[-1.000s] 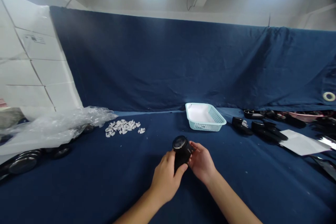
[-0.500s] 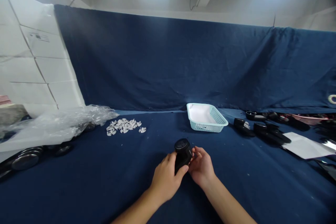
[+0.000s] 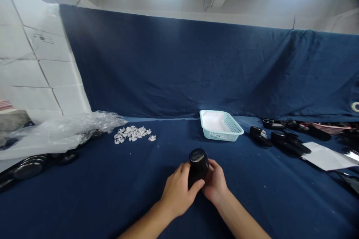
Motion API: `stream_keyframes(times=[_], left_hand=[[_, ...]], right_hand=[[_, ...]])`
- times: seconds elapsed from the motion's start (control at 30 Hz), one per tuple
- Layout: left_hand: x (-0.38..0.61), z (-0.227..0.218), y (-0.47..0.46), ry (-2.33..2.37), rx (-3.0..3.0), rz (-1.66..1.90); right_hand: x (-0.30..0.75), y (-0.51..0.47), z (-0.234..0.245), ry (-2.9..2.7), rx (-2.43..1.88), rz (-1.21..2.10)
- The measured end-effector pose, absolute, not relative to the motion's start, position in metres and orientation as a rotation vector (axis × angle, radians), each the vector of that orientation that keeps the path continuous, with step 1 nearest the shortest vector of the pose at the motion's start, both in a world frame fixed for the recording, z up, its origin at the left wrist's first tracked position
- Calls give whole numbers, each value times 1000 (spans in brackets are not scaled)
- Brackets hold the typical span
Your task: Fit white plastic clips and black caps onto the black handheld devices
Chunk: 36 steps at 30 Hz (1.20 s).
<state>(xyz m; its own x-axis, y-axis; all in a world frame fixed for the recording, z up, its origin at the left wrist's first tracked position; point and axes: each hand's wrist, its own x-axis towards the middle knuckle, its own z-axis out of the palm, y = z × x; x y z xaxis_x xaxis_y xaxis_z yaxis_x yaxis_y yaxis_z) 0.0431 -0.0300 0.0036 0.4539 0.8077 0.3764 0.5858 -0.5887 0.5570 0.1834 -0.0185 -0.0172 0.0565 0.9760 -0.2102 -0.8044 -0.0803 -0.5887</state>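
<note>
A black part with a round, shiny top [image 3: 198, 160] is held upright near the middle of the table; its exact kind does not show. My left hand [image 3: 180, 189] is wrapped round its left side, with the thumb across the near face. On the right side, my right hand [image 3: 215, 182] closes against the same part, its fingers partly hidden behind it. The lower end of the part is covered by my hands.
Small white plastic pieces [image 3: 131, 133] lie in a pile at left. A light-blue basket [image 3: 223, 135] with a white lining stands at the back. Black parts [image 3: 283, 142] and a white sheet [image 3: 327, 155] are at right. Plastic film [image 3: 64, 130] partly covers black round parts at left.
The black part has tilted and shifted slightly right, showing more of its round top. My right hand has closed in from loose fingers at its side to a grip against it.
</note>
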Motion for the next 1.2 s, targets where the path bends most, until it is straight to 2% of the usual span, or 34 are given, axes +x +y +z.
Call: stream_keyframes(times=[0.2,0.4,0.6,0.77,0.93,1.1,1.2], left_hand=[[42,12,-33,1103,2337,1092],[43,3,-29,1165,2329,928],[42,6,-30,1120,2312,1102],[39,9,-30,1160,2462,911],[40,12,-32,1083,2521,1093],[40,12,-34,1112,2591,1044],[40,11,-35,1067,2608,1137]], right_hand=[[184,-21,-3,-181,-633,1652],[185,-23,-6,-110,-711,1611],[182,-23,-6,-117,-663,1631],[181,-20,-16,-156,-755,1556],[182,-18,-25,-327,-696,1534],[182,-17,-27,-263,-709,1504],[182,-17,-27,-247,-698,1516]])
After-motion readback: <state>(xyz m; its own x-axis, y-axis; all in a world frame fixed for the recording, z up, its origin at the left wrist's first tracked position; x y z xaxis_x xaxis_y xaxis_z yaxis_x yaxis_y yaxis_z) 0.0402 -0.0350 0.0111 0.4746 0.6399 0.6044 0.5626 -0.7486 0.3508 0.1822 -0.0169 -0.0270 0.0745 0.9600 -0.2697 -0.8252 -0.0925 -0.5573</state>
